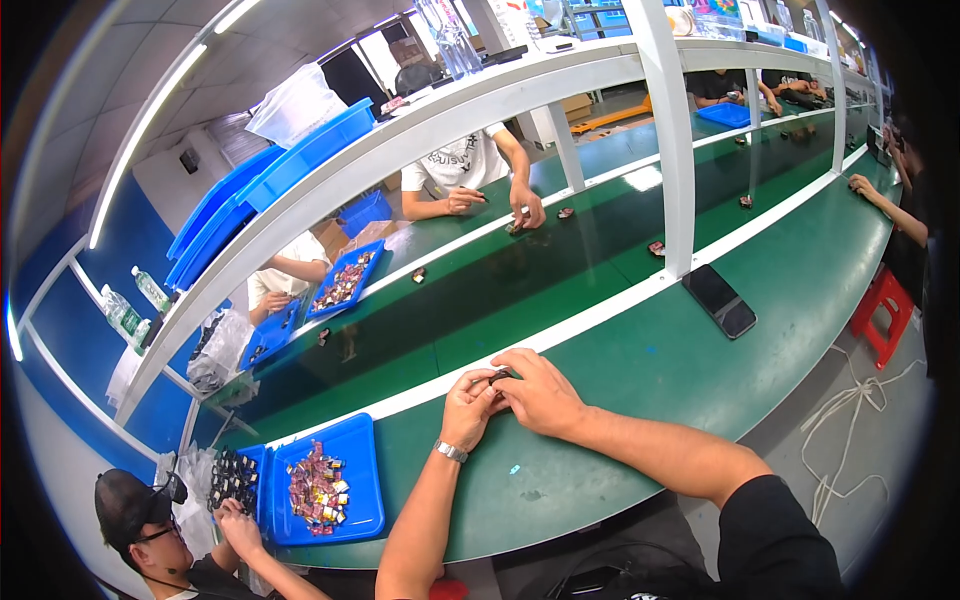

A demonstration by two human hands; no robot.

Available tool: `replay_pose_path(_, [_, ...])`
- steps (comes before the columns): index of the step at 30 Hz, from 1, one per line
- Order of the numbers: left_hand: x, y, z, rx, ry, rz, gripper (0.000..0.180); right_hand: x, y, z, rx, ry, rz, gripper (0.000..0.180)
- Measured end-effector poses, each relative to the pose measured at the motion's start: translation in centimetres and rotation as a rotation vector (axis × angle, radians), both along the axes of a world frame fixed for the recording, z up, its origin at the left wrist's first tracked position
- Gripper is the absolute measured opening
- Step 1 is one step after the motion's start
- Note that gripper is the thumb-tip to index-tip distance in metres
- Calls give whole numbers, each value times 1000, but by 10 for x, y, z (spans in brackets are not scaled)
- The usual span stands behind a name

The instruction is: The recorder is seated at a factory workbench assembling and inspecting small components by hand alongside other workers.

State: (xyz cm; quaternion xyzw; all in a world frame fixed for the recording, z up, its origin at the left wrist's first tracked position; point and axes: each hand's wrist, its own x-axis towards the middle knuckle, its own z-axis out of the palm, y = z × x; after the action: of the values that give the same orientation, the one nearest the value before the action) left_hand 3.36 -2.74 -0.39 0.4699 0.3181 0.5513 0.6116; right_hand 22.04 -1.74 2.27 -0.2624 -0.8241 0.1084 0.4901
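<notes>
Above the green worktop (610,380), close to the white rail, my two hands meet around a small black part (500,376). My left hand (468,408), with a metal watch at the wrist, pinches it from the left. From the other side, the fingers of my right hand (540,392) curl over it and hide most of its shape. To the left of my left forearm lies a blue tray (376,478) with a heap of small parts (318,488) in pink, yellow and silver. A black phone (718,300) rests on the worktop at the right.
Beyond the rail runs a dark green conveyor belt (590,265) carrying small assemblies. A white post (668,140) rises from the rail. At lower left a co-worker's hand (238,528) is beside black parts (234,476). Across the belt another co-worker's hand (527,205) touches a piece.
</notes>
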Motion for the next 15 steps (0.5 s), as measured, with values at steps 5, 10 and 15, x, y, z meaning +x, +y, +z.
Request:
replay_pose_path(5, [-3, 0, -4, 3, -14, -13, 26, 1, 2, -2, -35, 36, -16, 12])
replay_pose_path(10, [1, 0, 0, -15, 3, -6, 28, 1, 6, -8, -129, 96, 10, 11])
replay_pose_path(15, [-1, -1, 0, -21, -35, -41, 27, -2, 7, -12, -169, 113, 7, 13])
